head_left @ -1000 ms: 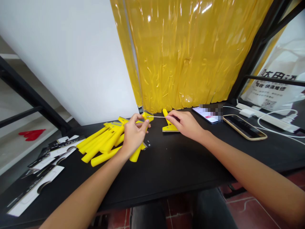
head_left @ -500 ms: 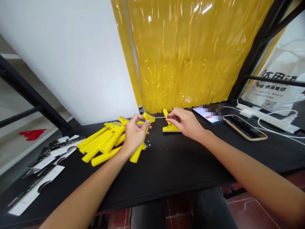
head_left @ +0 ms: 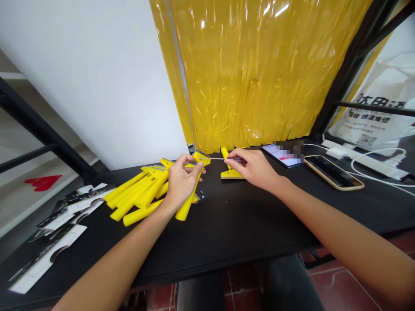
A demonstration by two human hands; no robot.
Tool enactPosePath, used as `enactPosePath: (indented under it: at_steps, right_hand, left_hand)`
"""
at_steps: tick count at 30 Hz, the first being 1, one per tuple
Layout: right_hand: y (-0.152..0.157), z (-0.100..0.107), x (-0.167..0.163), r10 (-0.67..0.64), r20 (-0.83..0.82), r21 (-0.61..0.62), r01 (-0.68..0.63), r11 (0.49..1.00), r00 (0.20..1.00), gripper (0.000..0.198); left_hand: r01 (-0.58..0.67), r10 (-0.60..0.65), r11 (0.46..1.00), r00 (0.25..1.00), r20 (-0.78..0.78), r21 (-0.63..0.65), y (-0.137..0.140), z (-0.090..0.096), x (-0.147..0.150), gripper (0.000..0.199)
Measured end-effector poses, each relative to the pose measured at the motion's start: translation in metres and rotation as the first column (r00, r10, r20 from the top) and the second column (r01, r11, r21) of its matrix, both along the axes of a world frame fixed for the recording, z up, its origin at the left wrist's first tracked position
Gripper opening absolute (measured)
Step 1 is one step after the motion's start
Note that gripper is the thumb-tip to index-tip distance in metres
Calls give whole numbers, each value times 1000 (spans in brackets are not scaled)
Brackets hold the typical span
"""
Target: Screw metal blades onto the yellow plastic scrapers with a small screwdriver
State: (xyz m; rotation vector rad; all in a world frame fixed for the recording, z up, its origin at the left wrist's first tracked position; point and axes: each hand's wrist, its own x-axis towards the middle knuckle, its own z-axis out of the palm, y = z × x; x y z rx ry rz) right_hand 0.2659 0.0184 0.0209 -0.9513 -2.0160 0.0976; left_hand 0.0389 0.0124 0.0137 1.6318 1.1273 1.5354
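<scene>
My left hand (head_left: 185, 178) is closed around a yellow scraper (head_left: 183, 211), its wide head with a metal edge pointing up and away. Between the fingers of my right hand (head_left: 251, 167) is the handle of a screwdriver (head_left: 212, 158); its thin shaft lies level, and the tip meets the scraper's head near a screw. Under and behind my right hand lies another yellow scraper (head_left: 231, 173). Several yellow scrapers (head_left: 138, 190) are heaped left of my left hand. Small screws (head_left: 201, 193) rest on the table just right of the held scraper's handle.
Black and white cardboard sleeves (head_left: 48, 259) are strewn at the left of the black table (head_left: 233, 242). At the right lie a lit phone (head_left: 282, 154), a phone in a tan case (head_left: 333, 172) and a power strip (head_left: 372, 162) with white cables. Yellow plastic sheeting (head_left: 259, 77) hangs behind.
Almost nothing differs. The screwdriver stays against the scraper head, and the right fingers have shifted slightly on its handle.
</scene>
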Motion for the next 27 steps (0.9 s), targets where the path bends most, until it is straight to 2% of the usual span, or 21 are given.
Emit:
enactPosePath:
  at_steps: [7,14,17,27]
  right_hand:
    - [-3,3,-1,9,49,-13,-9,1000,999,26]
    - [-3,2,0,-4,69,86,-2,996,998,25]
    - [-5,3,0,0,64,142,-9,990,998,23]
    - [-12,7,-2,27,47,218,-37,975,999,21]
  left_hand:
    - [80,-75,995,993,88,-56,-1,6,-1,27]
    - [222,-176,957,955,238,-185,-2,9,-2,28]
    - [265,-209,945,940,270,-194,0,10,-3,27]
    - [353,-293,918,911,291,-181,1,10,-5,27]
